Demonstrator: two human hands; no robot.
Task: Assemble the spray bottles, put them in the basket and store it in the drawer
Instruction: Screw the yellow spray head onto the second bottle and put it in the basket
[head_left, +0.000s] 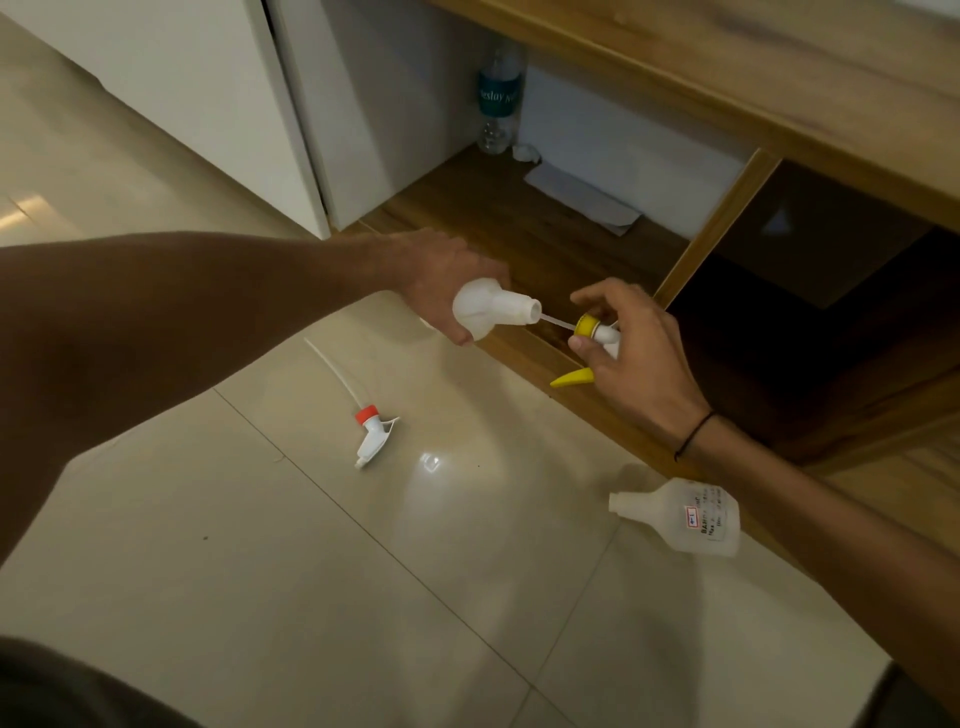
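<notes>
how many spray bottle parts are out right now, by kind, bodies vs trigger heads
Bottle bodies: 2, one in the left hand at, one lying on the floor tiles.
Trigger heads: 2, the yellow one in the right hand at, the red-collared one on the floor.
Total: 4

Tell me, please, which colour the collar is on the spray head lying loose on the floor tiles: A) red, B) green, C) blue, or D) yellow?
A: the spray head on the floor has a red collar, while the yellow spray head is in the right hand, its tube entering the bottle that the left hand grips.
</notes>
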